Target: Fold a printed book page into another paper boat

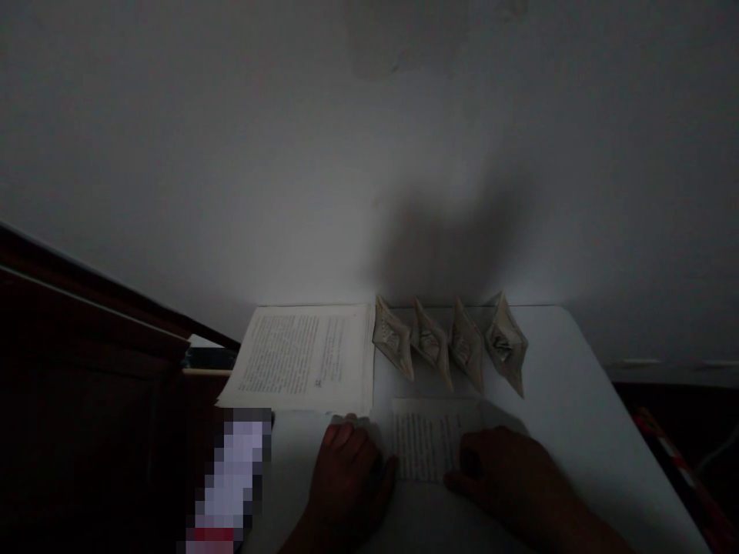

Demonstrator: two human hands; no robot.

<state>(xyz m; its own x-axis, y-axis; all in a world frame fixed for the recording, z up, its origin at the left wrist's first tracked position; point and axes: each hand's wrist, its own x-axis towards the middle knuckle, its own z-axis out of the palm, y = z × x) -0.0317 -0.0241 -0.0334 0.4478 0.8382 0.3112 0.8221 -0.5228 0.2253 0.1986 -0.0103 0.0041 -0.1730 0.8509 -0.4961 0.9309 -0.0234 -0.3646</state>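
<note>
Head view: both hands press flat on a small printed paper sheet [430, 446], left hand [346, 469] at nine o'clock, right hand [508, 469] at three; its long axis runs between them.

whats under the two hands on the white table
A printed sheet of paper lies flat under both. The left hand presses its left edge, the right hand its right side. Printed text shows between them; the parts beneath the palms are hidden. The white table is under the sheet.
</note>
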